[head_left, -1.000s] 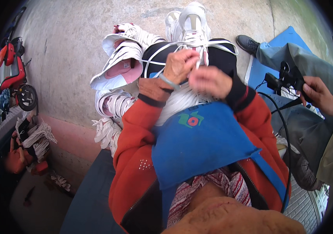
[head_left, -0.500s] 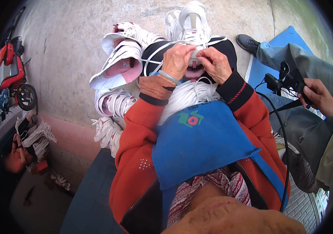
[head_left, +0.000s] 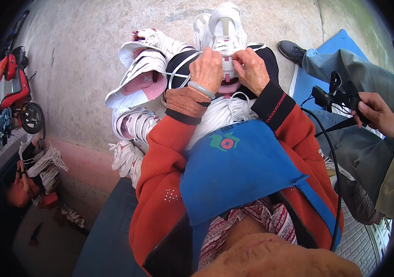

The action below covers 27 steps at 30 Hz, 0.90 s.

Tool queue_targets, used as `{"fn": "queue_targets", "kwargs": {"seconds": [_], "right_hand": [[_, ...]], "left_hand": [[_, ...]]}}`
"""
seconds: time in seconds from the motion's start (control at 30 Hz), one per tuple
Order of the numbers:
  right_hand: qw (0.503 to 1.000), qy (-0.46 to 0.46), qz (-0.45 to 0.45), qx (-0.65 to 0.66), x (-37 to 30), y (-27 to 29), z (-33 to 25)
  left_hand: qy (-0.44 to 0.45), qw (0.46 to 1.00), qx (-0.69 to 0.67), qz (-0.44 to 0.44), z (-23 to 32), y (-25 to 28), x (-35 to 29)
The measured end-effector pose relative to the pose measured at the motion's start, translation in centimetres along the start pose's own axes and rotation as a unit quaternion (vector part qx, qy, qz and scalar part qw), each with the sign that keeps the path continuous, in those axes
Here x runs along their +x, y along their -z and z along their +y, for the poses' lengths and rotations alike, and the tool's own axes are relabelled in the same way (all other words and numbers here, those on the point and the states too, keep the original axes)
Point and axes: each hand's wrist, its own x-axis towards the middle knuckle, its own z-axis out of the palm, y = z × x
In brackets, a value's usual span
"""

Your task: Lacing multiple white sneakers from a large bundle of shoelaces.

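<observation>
A white sneaker [head_left: 227, 27] with beige panels rests toe-away between my knees, its tongue [head_left: 228, 70] facing me. White lace crosses its upper rows of eyelets. On the left side of the tongue, my left hand [head_left: 206, 71] is closed in a pinch on the shoelace [head_left: 181, 64], which loops off over my dark trouser leg. My right hand [head_left: 251, 71] pinches at the right side of the tongue, fingertips by the eyelets; the lace in its grip is mostly hidden. A bundle of loose white laces [head_left: 220, 113] lies in my lap above my blue apron [head_left: 247, 161].
Several white and pink sneakers [head_left: 144, 76] are piled at my left. A second white sneaker [head_left: 201, 28] stands beside the one I handle. At the right, another person's hand [head_left: 379, 113] holds a black device with a cable. A red motorbike [head_left: 17, 87] stands far left.
My hands have moved apart from over the laces, the left one leftward and slightly down. More of the sneaker's tongue and lacing shows between them now.
</observation>
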Motion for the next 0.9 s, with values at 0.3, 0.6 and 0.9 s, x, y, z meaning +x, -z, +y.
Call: {"fn": "queue_targets", "kwargs": {"seconds": [0.3,0.6,0.9], "right_hand": [[1.000,-0.004,0.027,0.005,0.0,-0.2,0.3],[0.999,-0.018,0.031,-0.021,-0.6,-0.2,-0.2],[0.997,0.024,0.038,-0.059,-0.2,-0.6,0.1]], "left_hand": [[-0.056,0.991,-0.116,0.034,-0.2,-1.5,0.3],[-0.039,0.993,-0.111,0.032,-0.1,-0.9,-0.2],[0.045,0.972,-0.223,0.053,-0.4,-1.5,0.6]]}}
